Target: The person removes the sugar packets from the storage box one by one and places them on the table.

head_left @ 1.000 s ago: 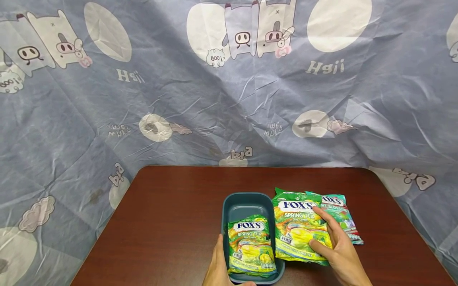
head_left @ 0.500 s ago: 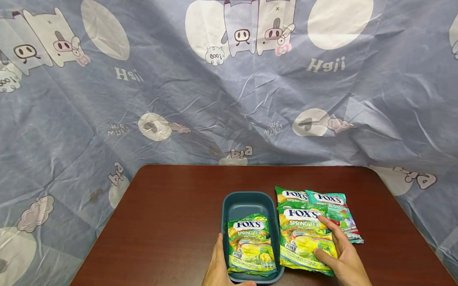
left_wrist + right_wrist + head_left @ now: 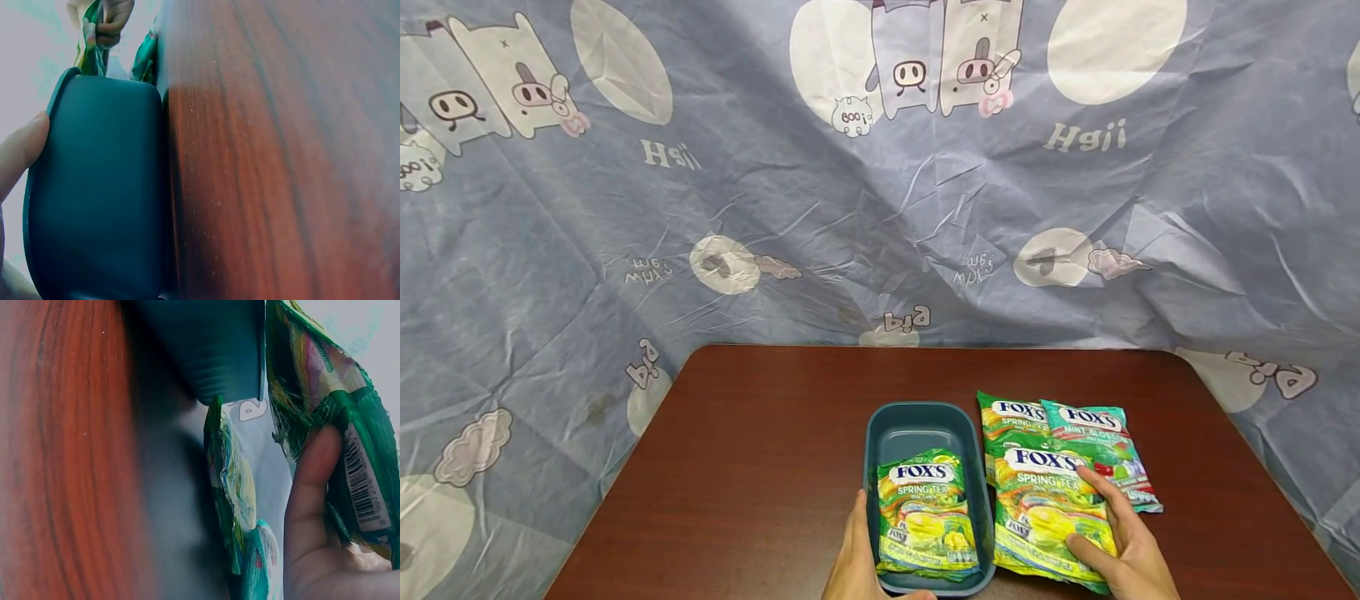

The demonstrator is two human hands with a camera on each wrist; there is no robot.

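Note:
A dark teal plastic box [image 3: 925, 414] stands on the table with a green and yellow Fox's Spring Tea candy bag [image 3: 925, 525] lying inside it. My left hand [image 3: 857, 554] holds the box at its near left corner, fingers along the left side and thumb by the front. In the left wrist view, one fingertip touches the box's rim. To the right of the box, my right hand [image 3: 1123, 537] grips another Spring Tea candy bag [image 3: 1048, 517] by its right side. The right wrist view shows fingers behind this bag, by its barcode, and the bag raised off the table.
Behind the held bag lie another Spring Tea bag [image 3: 1011, 421] and a teal Mint Blossom candy bag [image 3: 1105, 437], partly covered by it. The brown wooden table [image 3: 760, 475] ends at a grey-blue printed cloth [image 3: 850, 208] hanging behind.
My right hand has drawn the held candy bag nearer and to the right, away from the box. The Spring Tea bag behind has come into sight. My left hand has stayed put.

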